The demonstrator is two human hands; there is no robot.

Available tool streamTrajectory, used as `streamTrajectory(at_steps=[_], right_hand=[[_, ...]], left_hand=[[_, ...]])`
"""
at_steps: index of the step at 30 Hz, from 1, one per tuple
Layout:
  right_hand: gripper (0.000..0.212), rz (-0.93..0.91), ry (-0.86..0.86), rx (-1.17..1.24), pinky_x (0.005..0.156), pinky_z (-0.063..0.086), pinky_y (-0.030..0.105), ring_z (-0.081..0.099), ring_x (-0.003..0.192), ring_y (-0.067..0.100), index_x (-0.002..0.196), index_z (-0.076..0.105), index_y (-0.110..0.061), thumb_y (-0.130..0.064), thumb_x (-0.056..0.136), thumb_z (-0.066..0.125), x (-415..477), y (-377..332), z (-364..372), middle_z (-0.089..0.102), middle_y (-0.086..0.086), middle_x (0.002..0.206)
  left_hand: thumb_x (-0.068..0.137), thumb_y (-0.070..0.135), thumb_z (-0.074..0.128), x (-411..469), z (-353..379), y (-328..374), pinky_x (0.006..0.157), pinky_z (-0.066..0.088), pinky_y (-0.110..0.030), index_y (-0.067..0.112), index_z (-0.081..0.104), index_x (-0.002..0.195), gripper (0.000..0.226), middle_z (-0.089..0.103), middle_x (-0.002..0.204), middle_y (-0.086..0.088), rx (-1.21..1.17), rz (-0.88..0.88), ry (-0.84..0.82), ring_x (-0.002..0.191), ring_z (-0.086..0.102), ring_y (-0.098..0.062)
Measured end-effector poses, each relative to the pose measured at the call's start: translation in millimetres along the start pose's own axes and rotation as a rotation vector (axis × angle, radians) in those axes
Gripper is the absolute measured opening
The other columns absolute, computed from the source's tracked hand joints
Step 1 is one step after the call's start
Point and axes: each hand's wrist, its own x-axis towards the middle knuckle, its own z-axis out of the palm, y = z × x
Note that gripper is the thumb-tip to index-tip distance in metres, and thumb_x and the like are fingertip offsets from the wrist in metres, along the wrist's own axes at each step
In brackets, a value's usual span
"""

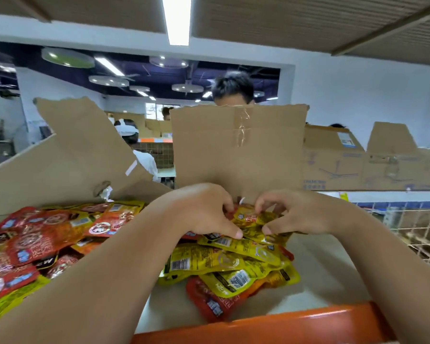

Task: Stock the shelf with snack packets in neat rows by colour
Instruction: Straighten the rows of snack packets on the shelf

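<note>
Two hands work one heap, both at its far end. Far left: one open cardboard box (47,170), flaps up, filled with mixed packets (35,239), mostly red and orange with some yellow. They overlap too much to count.

Left hand (204,212): fingers curled down, thumb tip pressed onto the heap, gripping the left end of the top yellow packet (252,217). Right hand (293,214): fingers also curled, with forefinger and thumb pinching the right end of the same packet. That packet sits between the two hands at the far top of the heap, just in front of one upright cardboard flap (233,150).

The yellow pile (209,261) lies under and nearer than the hands, between the forearms, on the white shelf board (328,269). At least five yellow packets show, loosely overlapped and not in rows; I cannot tell the exact number. One red packet (209,304) lies at the near edge, partly under the yellow ones. More red slivers peek out at the pile's right side.

One orange shelf rim (283,324) runs across the near edge. One person (233,88) stands behind the flap, only the top of the head showing. Right of the board is a wire mesh panel (420,232). Behind it sits a row of printed cartons (358,167).
</note>
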Motion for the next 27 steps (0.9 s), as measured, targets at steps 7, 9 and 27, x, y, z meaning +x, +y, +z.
streamTrajectory(at_steps=[7,9,27], right_hand=[[0.019,0.023,0.056,-0.069,0.070,0.047,0.018,0.060,0.079,-0.002,0.098,0.063,-0.039,-0.031,0.086,0.074,-3.4,-4.0,-0.9,0.065,-0.022,0.100],[0.005,0.029,0.115,-0.035,0.059,0.041,0.014,0.053,0.063,-0.001,0.090,0.063,-0.032,-0.027,0.091,0.063,-6.0,-7.0,-3.3,0.063,-0.016,0.080],[0.024,0.356,0.627,0.369,0.070,0.050,0.036,0.062,0.074,0.022,0.099,0.064,-0.023,-0.032,0.082,0.049,-142.8,131.5,-75.4,0.066,0.002,0.079]], left_hand=[[0.083,0.055,0.077,-0.5,-3.4,0.9,0.087,0.052,-0.029,0.044,0.062,0.132,0.053,0.060,0.109,0.021,0.044,0.038,0.059,0.100,0.061,-0.010],[0.082,0.056,0.077,1.0,-2.7,2.1,0.090,0.053,-0.031,0.047,0.060,0.134,0.055,0.061,0.114,0.020,0.061,0.036,0.077,0.103,0.061,-0.012],[0.067,0.068,0.076,38.2,20.8,143.9,0.086,0.054,-0.028,0.050,0.065,0.120,0.058,0.067,0.102,0.021,-0.044,0.071,0.230,0.091,0.065,-0.004]])
